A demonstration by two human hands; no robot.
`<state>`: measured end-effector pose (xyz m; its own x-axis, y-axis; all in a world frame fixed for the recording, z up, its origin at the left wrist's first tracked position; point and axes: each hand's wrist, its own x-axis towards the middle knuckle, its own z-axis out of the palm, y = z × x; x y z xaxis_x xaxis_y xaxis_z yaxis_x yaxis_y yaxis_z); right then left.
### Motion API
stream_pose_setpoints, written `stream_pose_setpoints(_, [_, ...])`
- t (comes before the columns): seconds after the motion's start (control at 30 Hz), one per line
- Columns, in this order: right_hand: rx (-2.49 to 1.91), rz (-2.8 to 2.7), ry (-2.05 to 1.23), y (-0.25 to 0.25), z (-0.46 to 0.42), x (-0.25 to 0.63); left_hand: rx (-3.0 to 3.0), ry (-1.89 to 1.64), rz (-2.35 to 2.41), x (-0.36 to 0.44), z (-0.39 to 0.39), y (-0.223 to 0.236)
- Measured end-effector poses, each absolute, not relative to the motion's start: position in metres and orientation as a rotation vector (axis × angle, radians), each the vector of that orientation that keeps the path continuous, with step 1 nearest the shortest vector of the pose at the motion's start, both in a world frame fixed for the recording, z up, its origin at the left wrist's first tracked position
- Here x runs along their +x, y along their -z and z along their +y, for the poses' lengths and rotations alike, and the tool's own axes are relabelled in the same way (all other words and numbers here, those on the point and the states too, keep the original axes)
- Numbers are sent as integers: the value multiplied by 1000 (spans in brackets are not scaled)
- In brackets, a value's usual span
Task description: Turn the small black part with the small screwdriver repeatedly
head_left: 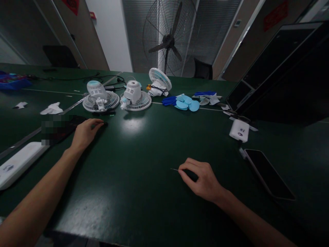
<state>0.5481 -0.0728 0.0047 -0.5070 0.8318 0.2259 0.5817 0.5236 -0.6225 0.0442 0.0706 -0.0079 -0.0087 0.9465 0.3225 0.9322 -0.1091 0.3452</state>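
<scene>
My left hand (85, 132) rests on the dark green table (144, 192), fingers curled over a small dark object at its fingertips that I cannot make out. My right hand (202, 178) lies nearer the front, fingers pinched on a thin metal pin or rod (174, 169) that points left. Two small white fans (100, 96) (135, 96) lie face down beyond my left hand. A third small fan (159, 81) stands tilted behind them.
Blue fan blades (186, 103) and blue gloves (205, 93) lie at mid-table. A white box (239, 130) and a dark phone (268, 173) sit to the right. A white device (17, 164) lies at left. A large floor fan (168, 37) stands behind the table.
</scene>
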Motion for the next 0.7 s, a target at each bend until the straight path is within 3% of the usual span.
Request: stream_pose_setpoints(0.7, [-1164,-2282,-631,-5,-74,548,2320,-602,2219,53,68,8])
